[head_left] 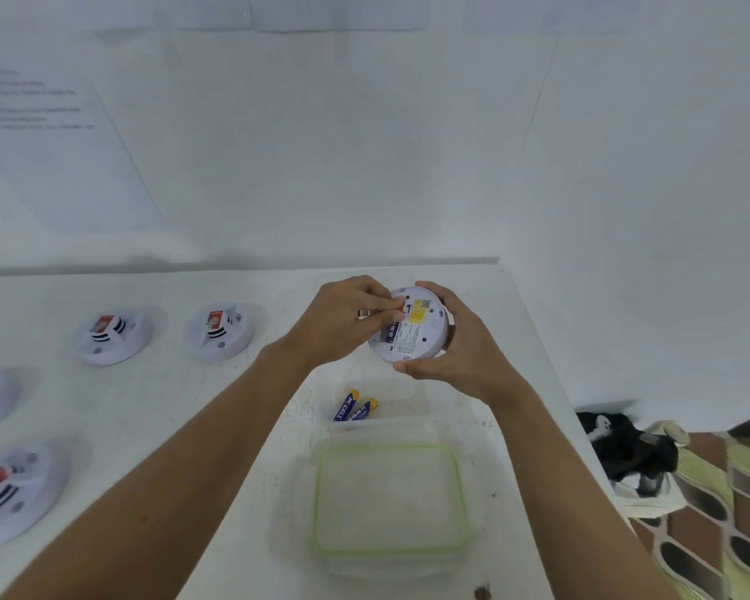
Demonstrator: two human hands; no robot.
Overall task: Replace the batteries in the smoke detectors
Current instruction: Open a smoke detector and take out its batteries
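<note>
White smoke detector (412, 324) raised above counter (217, 400), back up, right hand (460, 344) clamped round rim for steadiness; left hand (343, 318) fingertips pinched on battery (391, 330) at compartment; spare batteries (355, 405) near below.

left hand (343, 316): raised, fingers (386, 306) pinched together at thumb and forefinger tips | right hand (460, 344): raised, palm inward, fingers curled in a wide cupping grip, thumb low | arms: both bare forearms extended forward, converging, hands almost touching
</note>
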